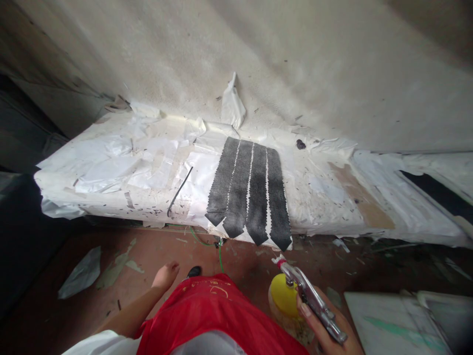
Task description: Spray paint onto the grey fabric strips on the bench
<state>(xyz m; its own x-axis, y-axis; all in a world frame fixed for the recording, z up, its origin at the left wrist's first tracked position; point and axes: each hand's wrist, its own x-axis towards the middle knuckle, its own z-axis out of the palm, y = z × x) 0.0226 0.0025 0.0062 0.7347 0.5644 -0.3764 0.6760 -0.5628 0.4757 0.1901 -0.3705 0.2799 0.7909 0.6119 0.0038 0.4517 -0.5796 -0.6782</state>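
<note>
My right hand is closed round the metal handle of a spray gun with a yellow cup under it; its red-tipped nozzle points toward the bench. Several black zigzag-edged strips lie side by side on the white paper-covered bench, their pointed ends at the front edge. My left hand hangs at my side over the reddish floor, fingers curled in with nothing seen in them. I wear a red garment.
A thin dark cord lies on the bench left of the strips. A crumpled white scrap sticks up at the wall. A green hose runs under the bench. Paper scraps litter the floor; white boards lie at lower right.
</note>
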